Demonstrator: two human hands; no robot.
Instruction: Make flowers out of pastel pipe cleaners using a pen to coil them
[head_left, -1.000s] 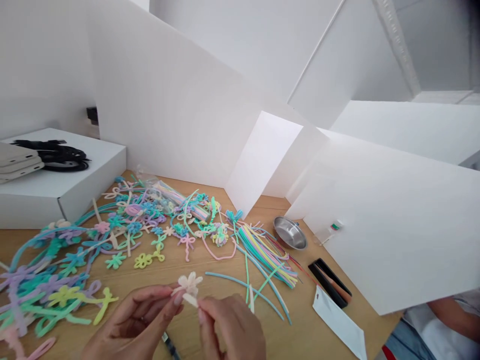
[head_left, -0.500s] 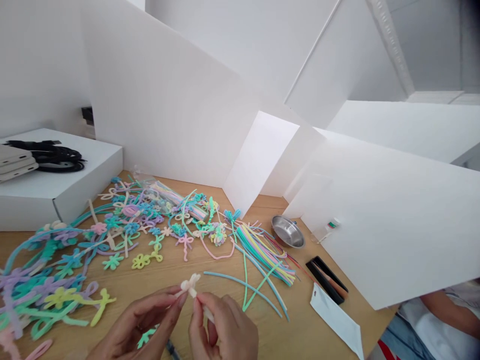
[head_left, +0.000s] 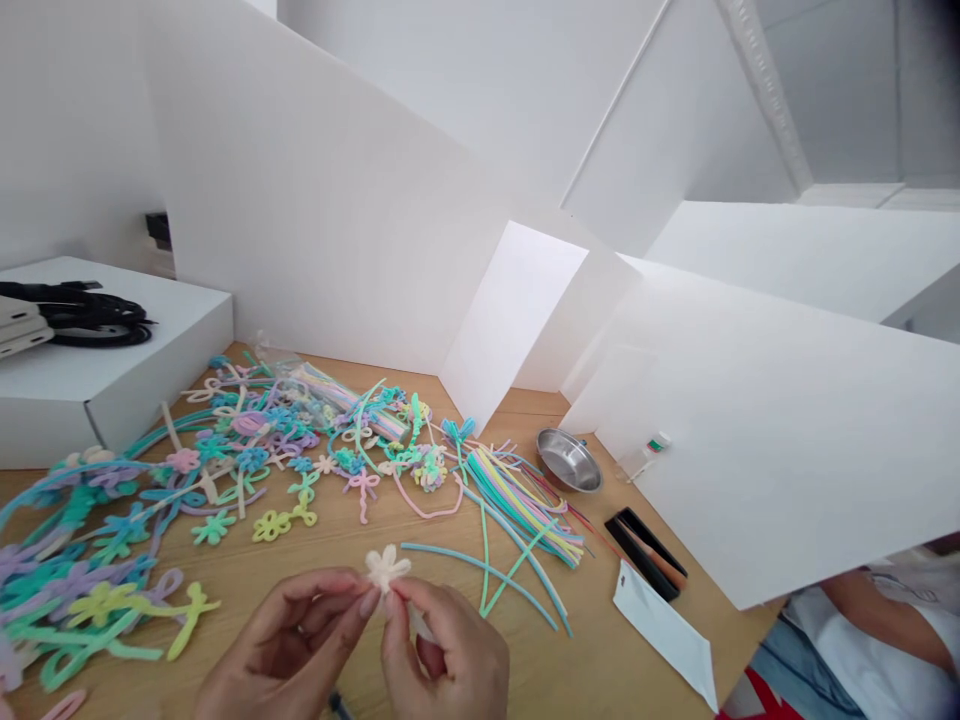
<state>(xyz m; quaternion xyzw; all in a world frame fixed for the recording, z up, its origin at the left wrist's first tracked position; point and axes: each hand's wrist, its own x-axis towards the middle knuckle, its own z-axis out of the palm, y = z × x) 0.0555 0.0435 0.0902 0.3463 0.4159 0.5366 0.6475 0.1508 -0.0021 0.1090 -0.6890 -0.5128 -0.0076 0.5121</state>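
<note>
My left hand [head_left: 289, 650] and my right hand [head_left: 442, 655] meet low in the middle of the view, over a wooden table [head_left: 360, 540]. Both pinch a small cream pipe-cleaner flower [head_left: 386, 567] just under its petals, fingers closed on its stem. The flower head stands up above my fingertips. A heap of pastel pipe-cleaner flowers and bows [head_left: 187, 470] lies to the left, and a bundle of straight pipe cleaners [head_left: 525, 500] lies to the right of my hands.
A small steel bowl [head_left: 569, 460], a black case [head_left: 645, 552] and a white packet [head_left: 664, 635] lie at the right. A white box [head_left: 112, 350] with black cables stands at the left. White boards wall the table. Another person's arm [head_left: 885, 600] shows at bottom right.
The flower has turned in my fingers, its petals now facing up. Both hands stay pinched on it and have shifted slightly left in the view.
</note>
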